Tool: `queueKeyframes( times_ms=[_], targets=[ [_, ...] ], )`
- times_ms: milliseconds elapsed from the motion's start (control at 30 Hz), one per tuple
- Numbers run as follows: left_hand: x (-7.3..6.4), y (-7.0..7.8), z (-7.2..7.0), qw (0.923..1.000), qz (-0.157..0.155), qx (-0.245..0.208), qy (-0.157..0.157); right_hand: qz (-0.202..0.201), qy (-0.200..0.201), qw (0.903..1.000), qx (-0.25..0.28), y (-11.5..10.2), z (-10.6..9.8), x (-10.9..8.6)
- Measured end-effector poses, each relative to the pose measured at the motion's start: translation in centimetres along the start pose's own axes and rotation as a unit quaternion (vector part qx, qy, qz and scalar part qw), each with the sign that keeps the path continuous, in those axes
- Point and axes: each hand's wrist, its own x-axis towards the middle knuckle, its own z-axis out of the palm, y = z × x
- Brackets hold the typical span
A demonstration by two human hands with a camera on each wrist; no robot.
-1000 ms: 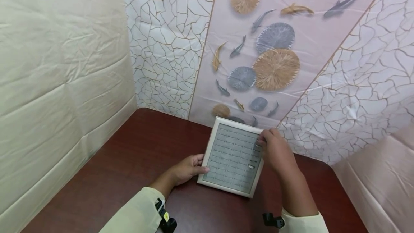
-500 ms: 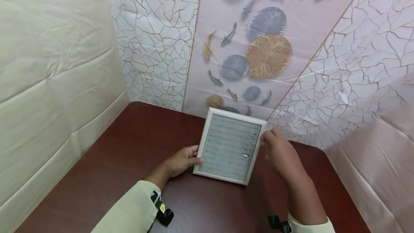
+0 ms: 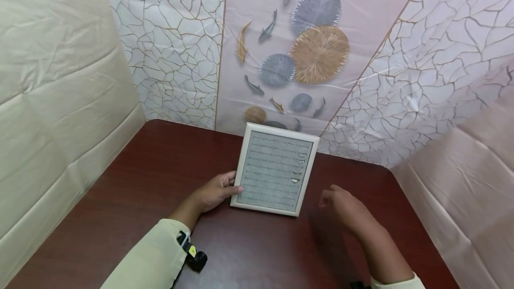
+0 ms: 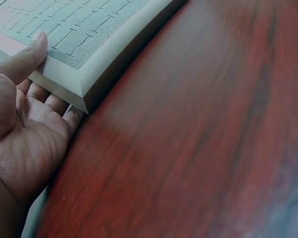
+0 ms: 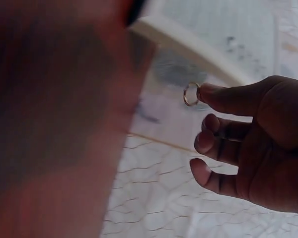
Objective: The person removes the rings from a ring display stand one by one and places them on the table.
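A ring display board (image 3: 267, 174) with a pale frame and a grey slotted pad leans tilted on the table. My left hand (image 3: 214, 192) grips its lower left side, thumb over the frame and fingers beneath, as the left wrist view also shows. Several rings (image 3: 295, 180) sit in the slots along the board's right column. My right hand (image 3: 343, 208) is to the right of the board, apart from it. Between thumb and fingertip it pinches a thin gold-coloured ring (image 5: 185, 96), seen in the right wrist view and hidden in the head view.
The dark red wooden table (image 3: 176, 155) lies under both hands. Behind it hangs a patterned cloth (image 3: 172, 48) with fish and round shapes. Cream cloth walls (image 3: 60, 79) close off the left and right sides.
My right hand has drawn back from the board's right column, moving right and down with the ring. The left hand keeps its grip on the board. The head view has shifted.
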Motion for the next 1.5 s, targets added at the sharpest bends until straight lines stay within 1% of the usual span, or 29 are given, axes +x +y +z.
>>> queueKeyframes(
  times_ms=[133,233,300,400,533,633,733,800,1033,1133,1267,1367,1500],
  targets=[
    [-0.1,0.0,-0.3,0.9999,0.011,-0.007,-0.009,-0.018,-0.046,0.9986,0.021,1.0,1.9,1.1],
    [0.0,-0.1,-0.4,0.9996,0.019,-0.011,-0.017,-0.022,-0.062,0.9975,0.025,1.5,2.9,1.6],
    [0.0,-0.1,-0.4,0.9995,0.022,-0.012,-0.021,-0.010,-0.062,0.9976,0.028,1.7,3.3,1.7],
    [0.0,-0.1,-0.4,0.9995,0.018,-0.013,-0.021,-0.015,-0.053,0.9981,0.025,2.0,3.8,1.7],
    [0.0,0.0,-0.2,0.9997,0.010,-0.011,-0.018,-0.019,-0.056,0.9978,0.028,2.4,4.2,1.7],
    [0.0,0.0,-0.2,0.9998,0.008,-0.009,-0.017,-0.013,-0.059,0.9977,0.030,2.6,4.5,1.7],
    [0.0,-0.1,-0.3,0.9998,0.007,-0.010,-0.017,-0.015,-0.052,0.9982,0.026,2.8,4.8,1.6],
    [0.0,-0.1,-0.3,0.9998,0.006,-0.010,-0.016,-0.018,-0.045,0.9986,0.021,2.7,4.8,1.5],
    [-0.1,0.0,-0.3,0.9997,0.009,-0.013,-0.018,-0.003,-0.032,0.9995,-0.003,2.4,3.9,1.4],
    [-0.1,0.1,-0.3,0.9997,0.008,-0.013,-0.019,-0.008,-0.014,0.9998,-0.008,2.3,3.4,1.4],
    [-0.1,0.1,-0.2,0.9997,0.006,-0.011,-0.020,-0.018,0.030,0.9994,0.003,1.9,2.7,1.6],
    [-0.1,0.1,-0.2,0.9997,0.007,-0.010,-0.020,-0.032,0.093,0.9951,0.013,1.5,1.8,2.0],
    [-0.1,0.1,-0.2,0.9998,0.009,-0.010,-0.016,-0.056,0.186,0.9808,0.017,0.6,0.1,3.0]
  ],
)
